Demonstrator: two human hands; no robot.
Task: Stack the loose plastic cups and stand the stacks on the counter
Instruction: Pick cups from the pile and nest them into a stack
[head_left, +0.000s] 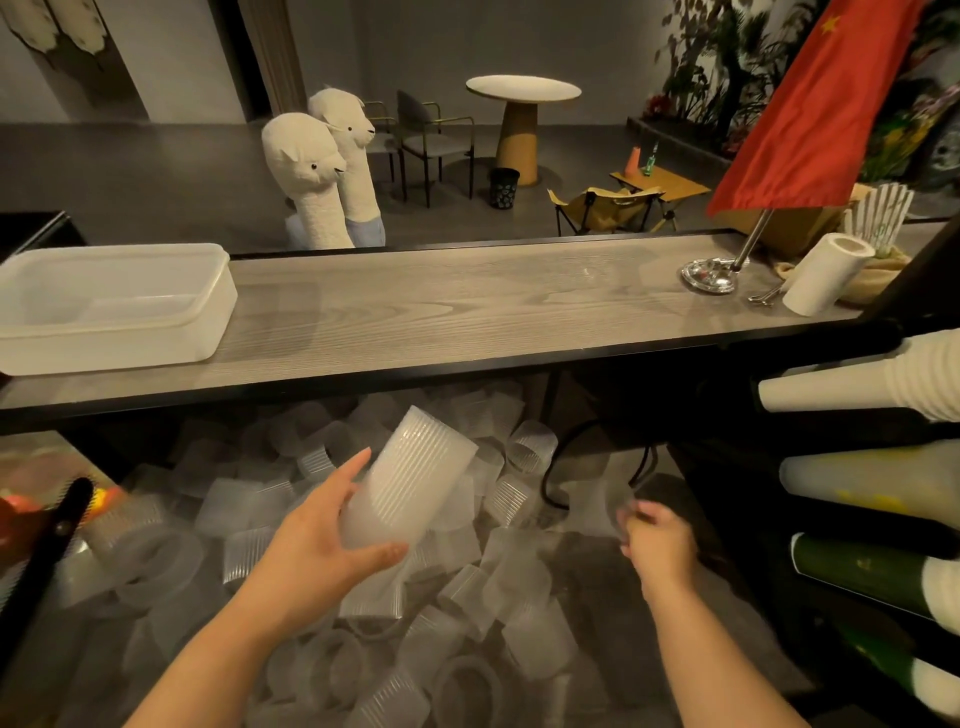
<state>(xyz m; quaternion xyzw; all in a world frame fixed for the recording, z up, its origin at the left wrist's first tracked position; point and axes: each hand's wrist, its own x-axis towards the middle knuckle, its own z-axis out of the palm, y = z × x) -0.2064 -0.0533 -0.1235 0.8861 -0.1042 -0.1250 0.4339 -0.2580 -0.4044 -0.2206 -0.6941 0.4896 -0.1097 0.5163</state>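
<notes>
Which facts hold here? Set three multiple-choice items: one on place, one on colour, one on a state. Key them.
1. Where does the plastic tub stand?
A. On the counter, left end
B. On the floor
C. On the round table

2. What colour is the flag?
A. Blue
B. Red
C. Green

3. What is the left hand doing?
A. Hanging empty
B. Holding a stack of cups
C. Pressing the counter

Key: 1 A, it sits on the wood top; 2 B, red cloth; 3 B, fingers wrap the stack.

Tub on counter left; loose cups heaped below.
</notes>
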